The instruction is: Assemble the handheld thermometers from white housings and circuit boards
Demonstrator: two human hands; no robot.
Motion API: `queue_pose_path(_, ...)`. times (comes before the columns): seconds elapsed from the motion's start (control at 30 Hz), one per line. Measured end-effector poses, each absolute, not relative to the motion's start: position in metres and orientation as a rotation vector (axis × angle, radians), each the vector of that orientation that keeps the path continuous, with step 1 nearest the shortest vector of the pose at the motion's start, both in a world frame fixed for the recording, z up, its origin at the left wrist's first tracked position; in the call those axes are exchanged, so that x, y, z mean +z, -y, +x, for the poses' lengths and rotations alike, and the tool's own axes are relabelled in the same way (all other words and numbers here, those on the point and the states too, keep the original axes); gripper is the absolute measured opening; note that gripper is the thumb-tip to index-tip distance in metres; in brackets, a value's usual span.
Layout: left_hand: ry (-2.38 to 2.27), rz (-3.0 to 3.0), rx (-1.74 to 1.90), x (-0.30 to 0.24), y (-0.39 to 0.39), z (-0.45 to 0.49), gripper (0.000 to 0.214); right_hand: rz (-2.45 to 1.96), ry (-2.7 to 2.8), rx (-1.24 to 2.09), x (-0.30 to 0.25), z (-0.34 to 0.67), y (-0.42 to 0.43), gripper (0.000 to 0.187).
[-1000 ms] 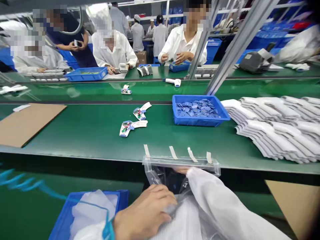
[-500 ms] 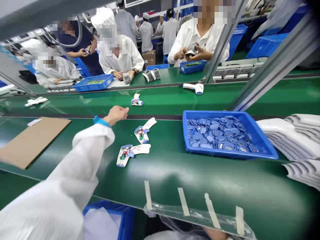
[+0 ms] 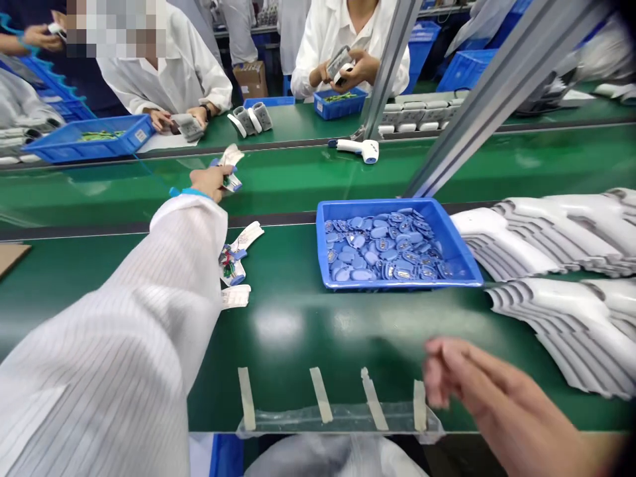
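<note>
Out on the far green strip, my left hand [image 3: 211, 183] grips a white gun-shaped shell half [image 3: 231, 156] with blue parts and wiring inside, likely of an infrared thermometer. Its fingertips are partly hidden behind the hand's back. On the near bench, a similar wired shell half [image 3: 232, 264] lies right of my left sleeve. Just below it, another shell half [image 3: 236, 296] is mostly covered by the sleeve. My right hand [image 3: 477, 384] is above the bench at the lower right, blurred, fingers loosely bent and apart, with nothing visible in them.
A blue tray [image 3: 397, 285] of small blue oval parts stands mid-bench. Stacked white shells [image 3: 546, 245] lie to its right, below a slanted metal post [image 3: 457, 112]. A finished-looking white thermometer [image 3: 360, 150] lies on the far strip. Co-workers handle grey-and-white parts across from me. Tape strips [image 3: 320, 394] mark the front edge.
My left hand has reached farther forward and taken hold of the shell half on the far strip. My right hand has come into view. The view has shifted right and down.
</note>
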State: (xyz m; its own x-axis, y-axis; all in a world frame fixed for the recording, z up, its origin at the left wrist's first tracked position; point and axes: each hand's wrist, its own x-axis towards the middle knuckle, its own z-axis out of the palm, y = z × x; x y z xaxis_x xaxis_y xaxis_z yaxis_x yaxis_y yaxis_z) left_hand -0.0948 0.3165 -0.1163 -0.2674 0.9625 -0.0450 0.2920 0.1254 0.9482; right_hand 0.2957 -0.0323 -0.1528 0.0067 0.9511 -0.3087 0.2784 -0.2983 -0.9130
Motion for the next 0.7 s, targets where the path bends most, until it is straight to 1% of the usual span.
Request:
queue_pose_path(0.07, -1.591, 1.152, 1.36, -0.101, -0.292, -0.092, 0.012, -1.597, 1.102, 1.267, -0.143, 0.289, 0.009, 0.032)
queue_pose_path(0.17, -1.389, 1.142, 1.504, -0.078, -0.221, -0.084, 0.013, -1.58, 1.17, 1.131, -0.133, 0.271, -0.008, 0.032)
queue_pose_path(0.2, -1.318, 1.168, 1.471, -0.073, -0.19, -0.079, 0.018, -1.592, 1.212, 1.099, -0.131, 0.265, -0.008, 0.033)
queue_pose_path(0.27, -1.243, 1.235, 1.249, -0.072, -0.126, -0.062, 0.027, -1.618, 1.309, 1.025, -0.128, 0.254, -0.002, 0.033)
queue_pose_path(0.33, -1.308, 1.391, 0.943, -0.082, -0.068, -0.038, 0.027, -1.596, 1.439, 0.929, -0.126, 0.247, 0.006, 0.03)
queue_pose_path(0.4, -1.286, 1.52, 0.797, -0.099, -0.026, -0.011, 0.021, -1.517, 1.598, 0.825, -0.123, 0.241, 0.014, 0.023)
queue_pose_path(0.5, -1.187, 1.61, 0.724, -0.126, 0.007, 0.02, 0.016, -1.397, 1.863, 0.676, -0.123, 0.232, 0.021, 0.017)
queue_pose_path(0.57, -1.156, 1.628, 0.737, -0.138, 0.015, 0.032, 0.014, -1.35, 1.999, 0.507, -0.126, 0.228, 0.025, 0.016)
queue_pose_path(0.63, -1.151, 1.659, 0.736, -0.145, 0.019, 0.037, 0.013, -1.334, 2.057, 0.292, -0.127, 0.224, 0.03, 0.016)
queue_pose_path(0.7, -1.161, 1.735, 0.701, -0.148, 0.02, 0.038, 0.012, -1.329, 2.09, 0.152, -0.124, 0.222, 0.035, 0.02)
